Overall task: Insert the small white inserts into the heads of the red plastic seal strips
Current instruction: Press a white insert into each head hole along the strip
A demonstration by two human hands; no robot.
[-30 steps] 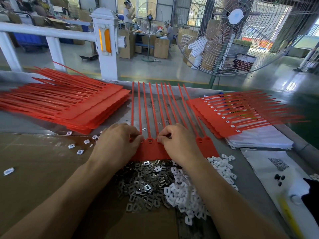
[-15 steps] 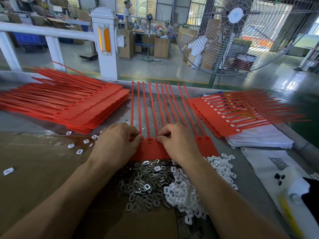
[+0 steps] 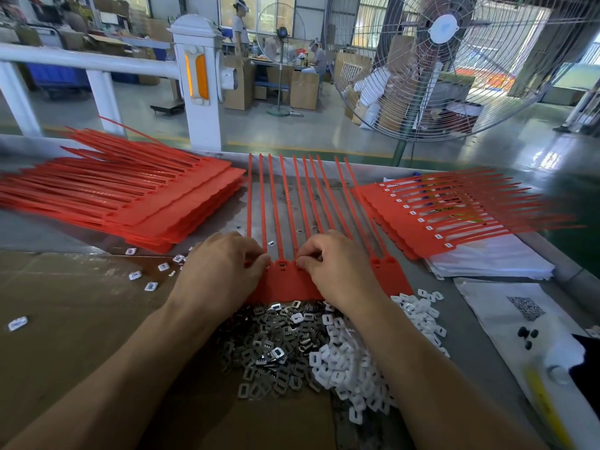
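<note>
While both hands work at the near edge of the bench, a sheet of red seal strips (image 3: pixel 285 284) lies flat between them, its joined heads toward the person and its thin tails fanning away across the metal top. The left hand (image 3: pixel 220 267) rests on the left part of the sheet with fingers curled, thumb and forefinger pinched together at one head; whether a small piece sits between them I cannot tell. The right hand (image 3: pixel 337 264) mirrors it just beside, fingertips bunched and pressing down at the neighbouring head. Right below the wrists sits a heap of grey metal clips (image 3: pixel 269 349), touching a heap of white inserts (image 3: pixel 350 368) on its right. A tall stack of red strips (image 3: pixel 130 196) lies off to the left, and a second stack (image 3: pixel 454 212), white inserts visible in its heads, lies to the right on white bags (image 3: pixel 493 258).
</note>
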